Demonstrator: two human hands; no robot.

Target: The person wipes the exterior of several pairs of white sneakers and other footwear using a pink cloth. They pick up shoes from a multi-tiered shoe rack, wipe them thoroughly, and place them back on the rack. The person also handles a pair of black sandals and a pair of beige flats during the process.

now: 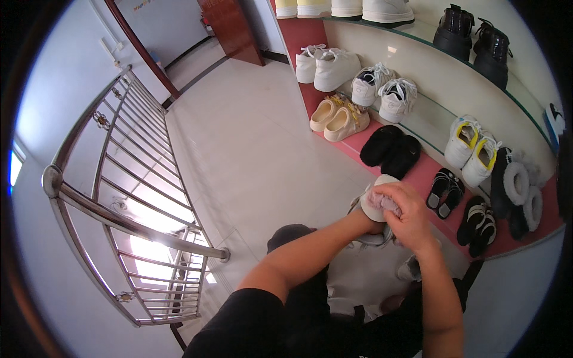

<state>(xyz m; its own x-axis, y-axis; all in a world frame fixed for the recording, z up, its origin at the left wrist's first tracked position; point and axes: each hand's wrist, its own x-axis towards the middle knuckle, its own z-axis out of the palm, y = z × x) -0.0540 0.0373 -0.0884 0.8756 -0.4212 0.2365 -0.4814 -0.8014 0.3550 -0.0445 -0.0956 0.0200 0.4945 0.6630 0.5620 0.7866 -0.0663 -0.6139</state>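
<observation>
A white shoe [382, 181] is held up in front of my lap, close to the lower shelf. My left hand [375, 227] supports it; the fingers are hidden by the shoe, so I cannot tell whether they are inside or behind it. In my right hand [408, 212] is a bunched pale pink cloth [385, 202], pressed against the shoe's surface. White laces and greyish parts show around the left wrist. Lower down, near my right forearm, another greyish-white shoe [408, 269] is partly hidden.
A curved shoe rack with glass shelves [429, 117] and a pink base [414, 185] stands at the right. It holds white sneakers [397, 99], black fuzzy slippers [390, 150] and sandals [445, 192]. A metal stair railing [147, 228] runs along the left; a reddish-brown door [233, 29] stands ajar beyond.
</observation>
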